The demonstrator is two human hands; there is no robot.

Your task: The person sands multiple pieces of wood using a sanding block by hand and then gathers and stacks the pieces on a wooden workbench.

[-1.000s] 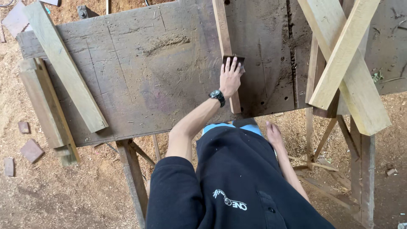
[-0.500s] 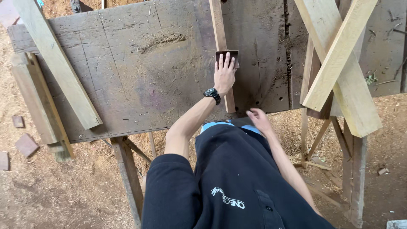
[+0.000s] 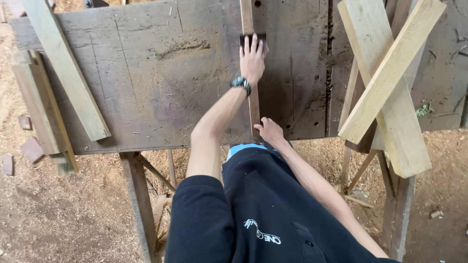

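- Sawdust-strewn floor [image 3: 73,219] below, under a worn wooden counter [image 3: 161,83] on trestle legs.
- Crossed pale planks [image 3: 385,87] stacked well right of both hands; another plank [image 3: 66,73] lying slanted far to the left.
- Narrow wooden strip [image 3: 253,104] running away across the counter, directly under both hands.
- Left hand [image 3: 252,58] stretched forward, flat, fingers spread, pressing a dark sanding block [image 3: 253,39] on the strip.
- Right hand [image 3: 270,131] near the body, pinching the strip's near end.
- Risk, as a judgement: strip skidding sideways under an uneven push, block slipping off the narrow face, splinters.

Woodworking yard: worn plank workbench [image 3: 161,83], sawdust-strewn ground [image 3: 63,219], lumber [image 3: 385,83]
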